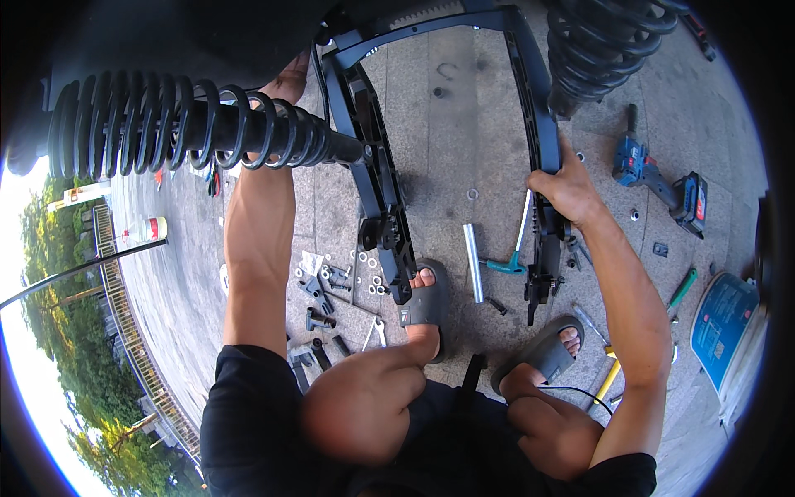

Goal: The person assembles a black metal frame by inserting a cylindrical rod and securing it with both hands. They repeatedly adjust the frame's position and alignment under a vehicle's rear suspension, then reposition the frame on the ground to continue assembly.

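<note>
A black U-shaped metal frame (pixel 534 91) hangs in front of me, its two arms pointing toward my feet. My right hand (pixel 571 189) is closed around its right arm, thumb on the inner side. Against the left arm rests the end of a black coil-spring shock absorber (pixel 207 137). My left hand (pixel 287 81) reaches up behind that spring beside the dark body (pixel 174 41); its fingers are hidden. A second coil-spring shock absorber (pixel 609 45) comes down to the right arm, just above my right hand. A green-handled T-shaped hex key (pixel 507 266) shows between the arms.
On the paving lie a silver tube (pixel 473 263), several washers (pixel 372 262), black bolts and fittings (pixel 319 319), and a wrench (pixel 379 331). To the right are a blue cordless impact driver (pixel 654 176), a yellow-handled tool (pixel 608 383) and a blue-labelled bucket (pixel 722 325).
</note>
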`<state>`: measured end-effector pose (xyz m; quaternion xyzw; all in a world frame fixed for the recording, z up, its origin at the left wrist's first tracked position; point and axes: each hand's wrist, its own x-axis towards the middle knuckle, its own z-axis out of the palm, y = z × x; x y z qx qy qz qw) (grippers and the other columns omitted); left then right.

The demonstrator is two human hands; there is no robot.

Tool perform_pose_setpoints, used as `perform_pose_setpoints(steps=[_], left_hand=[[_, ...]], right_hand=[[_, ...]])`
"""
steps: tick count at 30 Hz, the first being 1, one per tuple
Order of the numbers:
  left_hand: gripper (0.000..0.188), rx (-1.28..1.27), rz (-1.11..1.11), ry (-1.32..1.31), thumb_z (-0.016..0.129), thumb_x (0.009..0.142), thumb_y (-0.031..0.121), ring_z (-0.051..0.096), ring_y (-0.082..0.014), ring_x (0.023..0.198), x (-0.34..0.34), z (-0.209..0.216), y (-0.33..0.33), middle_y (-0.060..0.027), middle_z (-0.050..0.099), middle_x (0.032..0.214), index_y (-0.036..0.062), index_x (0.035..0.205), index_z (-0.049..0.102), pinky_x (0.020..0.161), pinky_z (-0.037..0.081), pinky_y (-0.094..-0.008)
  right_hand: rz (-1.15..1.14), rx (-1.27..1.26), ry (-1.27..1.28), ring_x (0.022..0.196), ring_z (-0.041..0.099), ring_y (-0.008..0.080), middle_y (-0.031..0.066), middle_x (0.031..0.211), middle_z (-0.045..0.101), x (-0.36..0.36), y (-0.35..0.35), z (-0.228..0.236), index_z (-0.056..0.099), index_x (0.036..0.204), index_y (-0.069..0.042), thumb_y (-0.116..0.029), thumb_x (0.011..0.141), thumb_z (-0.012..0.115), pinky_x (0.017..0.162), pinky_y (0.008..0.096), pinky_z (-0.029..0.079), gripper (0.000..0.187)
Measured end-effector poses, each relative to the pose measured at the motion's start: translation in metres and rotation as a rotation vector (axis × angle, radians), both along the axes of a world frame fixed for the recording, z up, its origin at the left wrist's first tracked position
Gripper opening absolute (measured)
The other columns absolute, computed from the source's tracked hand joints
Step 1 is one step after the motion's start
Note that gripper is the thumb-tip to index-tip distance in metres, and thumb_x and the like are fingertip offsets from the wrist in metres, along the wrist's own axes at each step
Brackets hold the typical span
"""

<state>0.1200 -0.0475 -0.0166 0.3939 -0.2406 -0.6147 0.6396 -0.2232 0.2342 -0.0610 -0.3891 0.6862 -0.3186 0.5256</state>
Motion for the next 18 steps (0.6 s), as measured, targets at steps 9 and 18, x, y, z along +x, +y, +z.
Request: perform_pose_setpoints(steps=[9,18], left_hand=[[0.036,0.029,-0.02,0.018,0.051,0.098,0.033,0.068,-0.0319,0.097,0.006,-0.008,-0.017,-0.0196,0.067,0.107,0.0024,0.116,0.055,0.094,0.053,-0.0464],[0.031,0.096,0.067,-0.055,0.056,0.096,0.032,0.068,-0.0292,0.093,-0.005,-0.004,-0.015,-0.0154,0.07,0.099,0.0038,0.108,0.062,0.097,0.051,-0.0446]], right_hand=[[-0.01,-0.028,0.065,0.099,0.06,0.0272,0.0196,0.113,0.058,0.003,0.002,-0.001,0.028,0.147,0.001,-0.017,0.068,0.068,0.091,0.0339,0.045,0.09],[-0.023,-0.018,-0.037,0.102,0.059,0.0266,0.0203,0.115,0.057,0.003,0.002,-0.003,0.027,0.147,0.002,-0.015,0.068,0.069,0.093,0.0336,0.044,0.091]])
